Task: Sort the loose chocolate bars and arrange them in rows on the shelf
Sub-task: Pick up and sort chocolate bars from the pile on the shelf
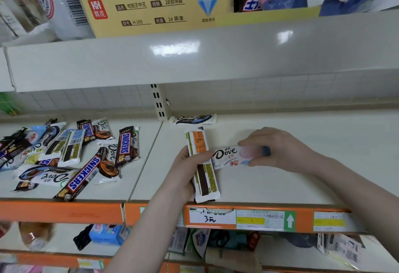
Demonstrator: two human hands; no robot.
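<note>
Sorting looks barely begun, judging by how the bars lie. On the right section of the shelf (302, 175) only one bar is set down: a white Dove bar (194, 119) lying crosswise at the back, beside the slotted upright (159, 102).

Left hand (183, 169): fingers and thumb curled round a white bar turned back side up (201, 164), orange panel at its far end, near end just at the shelf's front edge. Whether it rests on the shelf or is held just above cannot be told.

Right hand (278, 149): pinching the right end of a pink-and-white Dove bar (233, 156), label up, lying crosswise. Its left end meets the face-down bar, and the left thumb overlaps it.

Left section of the shelf: the loose pile (71, 154) is unsorted. Several Snickers bars, several Dove bars and some white bars back side up lie at mixed angles, overlapping; a Snickers bar (83, 177) reaches the front edge.

Judgement: one bar placed, two in hand, no row yet formed. Nearly all the work remains: placing these two, then carrying the pile over by kind. Which kind goes in which row is not evident.

Orange price rail (269, 218) below carries paper labels.
</note>
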